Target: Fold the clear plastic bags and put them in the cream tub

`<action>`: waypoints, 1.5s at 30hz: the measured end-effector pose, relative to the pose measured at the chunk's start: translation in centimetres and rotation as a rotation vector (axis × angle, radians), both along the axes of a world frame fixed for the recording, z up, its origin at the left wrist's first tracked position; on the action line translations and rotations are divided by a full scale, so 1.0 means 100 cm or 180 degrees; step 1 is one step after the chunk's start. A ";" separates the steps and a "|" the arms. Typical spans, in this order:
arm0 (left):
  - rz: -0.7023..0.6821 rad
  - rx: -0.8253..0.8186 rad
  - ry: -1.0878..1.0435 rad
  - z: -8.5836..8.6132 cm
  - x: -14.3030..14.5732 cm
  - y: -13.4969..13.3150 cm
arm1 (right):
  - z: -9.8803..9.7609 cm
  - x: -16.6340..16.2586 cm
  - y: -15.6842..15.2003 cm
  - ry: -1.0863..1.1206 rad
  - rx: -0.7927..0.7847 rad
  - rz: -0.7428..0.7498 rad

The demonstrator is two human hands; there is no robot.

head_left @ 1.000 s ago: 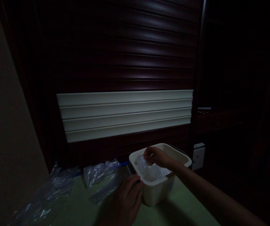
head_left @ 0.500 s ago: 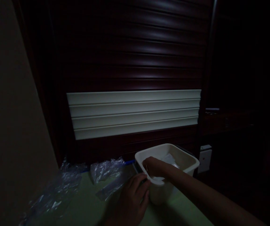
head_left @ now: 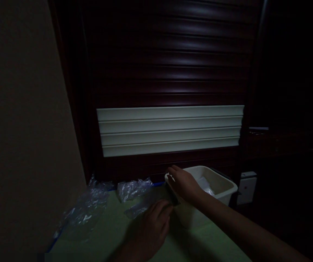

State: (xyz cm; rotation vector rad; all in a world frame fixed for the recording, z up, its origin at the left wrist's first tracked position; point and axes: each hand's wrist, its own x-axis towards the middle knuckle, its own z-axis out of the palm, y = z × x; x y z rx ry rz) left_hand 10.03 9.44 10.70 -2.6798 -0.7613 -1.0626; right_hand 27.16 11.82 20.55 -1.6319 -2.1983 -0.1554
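Observation:
A white plastic bin point(head_left: 221, 182) with rounded corners and dark side handles stands on a pale green surface point(head_left: 104, 225). My right hand point(head_left: 185, 183) reaches across its opening, fingers bent over the rim at the left corner. Inside the bin, behind my forearm, lies something whitish and clear, like plastic point(head_left: 204, 185). Left of the bin, my left hand point(head_left: 155, 222) is low over the surface, its fingers slightly bent and the tips close to the bin's wall. Nothing shows in it; the dim light hides whether the fingertips touch the bin.
Crumpled clear plastic bags point(head_left: 134, 189) lie along the back, with more clear plastic point(head_left: 87, 207) toward the left edge. A dark slatted panel with a white slatted band point(head_left: 169, 127) rises behind. At right, beyond the bin, is a white box-like object point(head_left: 247, 189).
My right hand has come up from inside the bin to its left rim. My left hand has shifted slightly off the bin's near corner. The whole view has turned left.

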 end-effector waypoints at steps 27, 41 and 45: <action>0.1071 -0.1198 -0.0269 -0.052 -0.117 -0.041 | -0.140 -0.094 -0.006 0.1435 -0.0172 0.0329; 0.0217 -0.2569 -0.1585 -0.050 -0.094 -0.052 | -0.141 -0.095 -0.079 0.3952 -0.0562 0.1213; 0.0134 -0.2869 -0.1772 -0.052 -0.092 -0.053 | -0.135 -0.098 -0.087 0.4252 -0.1170 0.1437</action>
